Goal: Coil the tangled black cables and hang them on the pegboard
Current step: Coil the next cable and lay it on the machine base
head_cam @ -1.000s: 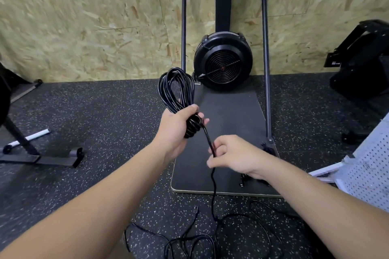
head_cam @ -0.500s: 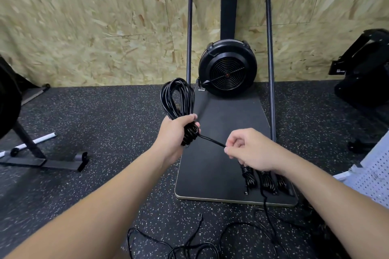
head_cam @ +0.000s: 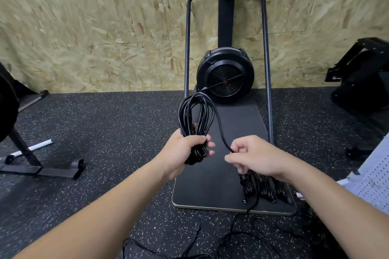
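Note:
My left hand [head_cam: 185, 151] grips a coil of black cable [head_cam: 194, 115] at its lower end, with the loops standing up above my fist. One strand arcs from the top of the coil down to my right hand [head_cam: 250, 155], which pinches it just right of the coil. Below my right hand the strand drops to loose tangled cable [head_cam: 235, 237] on the floor. Several wound cable bundles [head_cam: 264, 188] lie on the dark platform [head_cam: 210, 185]. A white pegboard [head_cam: 372, 181] leans at the right edge.
A fan-wheel exercise machine [head_cam: 225, 73] with a tall black frame stands against the chipboard wall ahead. Black equipment [head_cam: 362, 75] sits at the right, and a stand base [head_cam: 42, 168] with a white bar lies at the left. The floor is speckled black rubber.
My right hand has carried the strand up and over, so it now arcs from the coil's top instead of running straight from my left fist. The view has tilted up.

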Demonstrator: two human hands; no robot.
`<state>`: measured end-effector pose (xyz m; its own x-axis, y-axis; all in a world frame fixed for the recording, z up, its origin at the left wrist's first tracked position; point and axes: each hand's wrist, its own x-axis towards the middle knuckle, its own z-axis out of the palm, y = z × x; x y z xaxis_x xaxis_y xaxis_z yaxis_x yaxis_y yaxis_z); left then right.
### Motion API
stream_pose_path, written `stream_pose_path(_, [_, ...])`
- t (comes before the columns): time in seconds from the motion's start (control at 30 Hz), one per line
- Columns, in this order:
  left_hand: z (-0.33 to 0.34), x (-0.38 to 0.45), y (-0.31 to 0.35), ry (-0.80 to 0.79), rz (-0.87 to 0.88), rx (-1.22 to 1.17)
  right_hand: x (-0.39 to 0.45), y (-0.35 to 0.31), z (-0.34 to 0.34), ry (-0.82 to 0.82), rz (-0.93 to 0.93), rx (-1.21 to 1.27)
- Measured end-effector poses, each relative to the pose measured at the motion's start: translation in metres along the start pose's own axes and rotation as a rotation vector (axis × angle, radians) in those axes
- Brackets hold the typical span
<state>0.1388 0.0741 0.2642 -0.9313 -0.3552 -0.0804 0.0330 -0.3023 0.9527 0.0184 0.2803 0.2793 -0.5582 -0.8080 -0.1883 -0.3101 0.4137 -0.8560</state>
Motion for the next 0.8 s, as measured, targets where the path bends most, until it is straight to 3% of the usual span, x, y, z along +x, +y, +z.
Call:
stream_pose_path(0.1, [0.002, -0.004, 0.002, -0.026, -0.039, 0.18, -0.002, -0.005, -0.002, -0.006, -0.036, 0.191])
stream_pose_path(0.27, [0.016, -0.014, -0.005, -0.224, -0.057, 0.489, 0.007, -0.018, -0.003, 0.261, -0.132, 0.343])
stream_pose_path(0.4, [0.023, -0.019, -0.01, -0.297, 0.023, 0.685, 0.01, -0.015, -0.014, 0.077, 0.006, 0.628])
stream_pose_path(0.47, [0.024, -0.02, -0.01, -0.306, 0.036, 0.694, 0.006, -0.015, -0.016, 0.023, -0.023, 0.584])
stream_pose_path(0.63, [0.026, -0.022, -0.007, -0.36, -0.023, 0.48, -0.003, -0.018, -0.024, -0.024, -0.083, 0.541])
stream_pose_path(0.8, [0.029, -0.026, -0.009, -0.665, -0.358, -0.07, -0.016, -0.037, -0.012, -0.102, -0.312, 0.779])
